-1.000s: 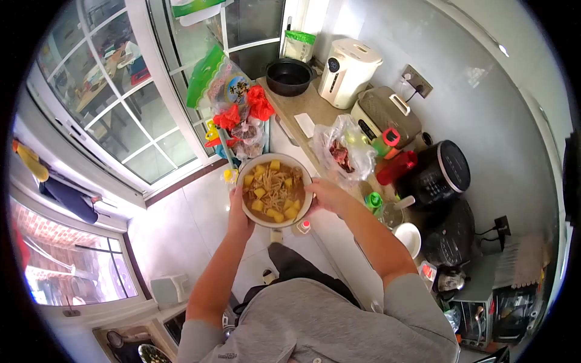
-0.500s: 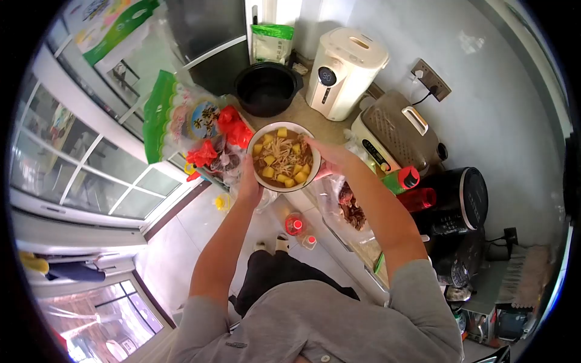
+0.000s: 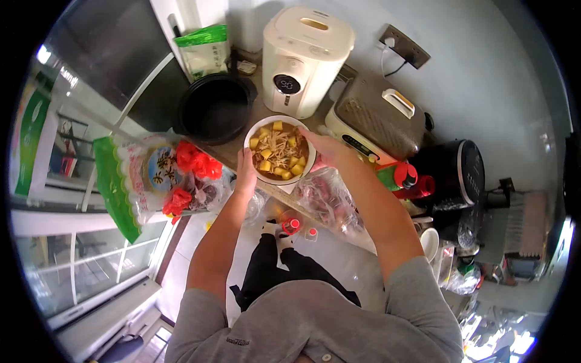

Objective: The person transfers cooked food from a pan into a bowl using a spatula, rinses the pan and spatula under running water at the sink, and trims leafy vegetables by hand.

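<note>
Between my two hands is a white bowl (image 3: 249,144) of brown soup, with yellow chunks and pale shreds in it. My left hand (image 3: 244,173) is closed on the bowl's left side, its fingers partly hidden beneath. On the opposite side my right hand (image 3: 321,148) grips the rim, thumb on top. The bowl is held level near the counter's front edge. Just behind it stands a cream electric water dispenser (image 3: 305,66) with a display. Back left of the bowl is a black pot (image 3: 216,109), with nothing visible inside.
A large plastic bag (image 3: 142,175) with red bags (image 3: 196,162) sits left. Clear plastic bags (image 3: 330,196) lie on the counter under my right arm. Further right are a lidded cooker (image 3: 381,115), a red-capped bottle (image 3: 402,175) and a black appliance (image 3: 454,175). Bottles (image 3: 292,225) stand on the floor.
My view has turned and come closer to the counter. The bowl, still in both hands, is now nearer the water dispenser, which appears larger. My hold looks the same.
</note>
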